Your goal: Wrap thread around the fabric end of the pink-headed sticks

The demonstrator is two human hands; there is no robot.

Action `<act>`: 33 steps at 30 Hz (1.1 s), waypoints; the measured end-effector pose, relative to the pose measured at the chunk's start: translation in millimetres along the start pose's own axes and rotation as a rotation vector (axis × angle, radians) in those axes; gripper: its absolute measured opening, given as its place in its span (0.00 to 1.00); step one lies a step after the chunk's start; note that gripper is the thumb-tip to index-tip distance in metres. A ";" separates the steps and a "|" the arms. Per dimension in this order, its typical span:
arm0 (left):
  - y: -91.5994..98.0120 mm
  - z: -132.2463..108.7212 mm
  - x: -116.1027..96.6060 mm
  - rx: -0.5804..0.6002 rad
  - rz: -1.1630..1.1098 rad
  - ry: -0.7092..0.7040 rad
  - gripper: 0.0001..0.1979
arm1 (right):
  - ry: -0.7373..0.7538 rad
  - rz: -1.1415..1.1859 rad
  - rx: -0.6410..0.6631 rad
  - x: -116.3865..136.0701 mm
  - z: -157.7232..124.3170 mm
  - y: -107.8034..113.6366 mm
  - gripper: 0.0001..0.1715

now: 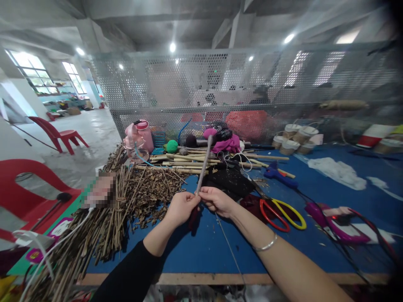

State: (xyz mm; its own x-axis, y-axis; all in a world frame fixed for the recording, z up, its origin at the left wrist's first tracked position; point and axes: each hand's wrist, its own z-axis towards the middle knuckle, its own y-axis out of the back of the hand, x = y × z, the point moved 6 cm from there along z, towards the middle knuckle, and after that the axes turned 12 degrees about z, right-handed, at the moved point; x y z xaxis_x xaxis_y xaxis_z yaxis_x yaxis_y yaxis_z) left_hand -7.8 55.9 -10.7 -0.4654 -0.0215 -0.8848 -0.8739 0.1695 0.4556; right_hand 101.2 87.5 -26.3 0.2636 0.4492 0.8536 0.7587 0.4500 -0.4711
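Note:
My left hand (182, 207) and my right hand (218, 201) meet above the blue tabletop, fingers and thumbs pinched around the lower end of a slender grey-brown stick (204, 165). The stick points up and away from me. Something dark red (194, 217) shows beneath my left fingers; its kind is unclear. From below my right hand a thin thread (229, 241) runs down to the table's front edge. Black cloth (226, 182) lies just beyond my hands. To the right are scissors (285, 214) with one red and one yellow handle.
Dried stalks (107, 222) and crumpled leaves (157, 188) cover the left side, with cut sticks (189, 159) behind. A blue glue gun (280, 175), a purple corded device (333, 222) and paper-like cups (296, 138) stand right. A perforated metal screen (189, 84) closes the back.

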 end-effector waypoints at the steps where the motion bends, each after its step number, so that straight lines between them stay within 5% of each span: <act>1: -1.7 0.2 0.2 0.016 -0.053 0.021 0.19 | -0.007 0.021 0.009 1.0 -0.5 0.1 0.18; 7: -16.5 -2.2 -3.0 0.199 -0.509 0.140 0.17 | -0.046 0.177 0.065 3.1 -1.3 -1.8 0.19; 11: -21.7 -5.7 1.6 0.287 -0.455 0.211 0.18 | 0.010 0.092 0.009 2.0 -0.1 -1.5 0.18; 15: -3.7 -2.5 0.9 0.006 0.009 0.044 0.19 | 0.020 0.008 -0.100 -2.3 1.3 4.6 0.20; 17: -0.4 -2.2 -2.5 -0.043 0.048 -0.009 0.18 | 0.019 0.004 -0.083 -1.7 1.1 5.5 0.19; 21: -10.1 -2.0 -4.2 0.155 -0.326 0.068 0.18 | 0.001 0.106 0.040 5.0 -2.4 2.2 0.18; 26: -17.8 -5.2 -5.7 0.255 -0.549 0.145 0.18 | -0.034 0.151 0.087 7.4 -4.5 -0.4 0.19; 29: -20.2 -7.0 -0.9 0.271 -0.409 0.167 0.19 | 0.011 0.098 0.042 4.4 -1.6 1.3 0.17; 33: -4.1 -2.5 0.8 0.010 0.034 0.032 0.18 | 0.057 0.019 -0.104 0.5 2.3 7.0 0.19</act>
State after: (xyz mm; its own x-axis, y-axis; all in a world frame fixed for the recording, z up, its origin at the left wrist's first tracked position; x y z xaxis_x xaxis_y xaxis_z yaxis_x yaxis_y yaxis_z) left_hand -4.9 52.7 -13.0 -0.4988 -0.0472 -0.8654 -0.8564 0.1801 0.4838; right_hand 105.3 92.7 -29.7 0.3097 0.4110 0.8574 0.8100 0.3583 -0.4643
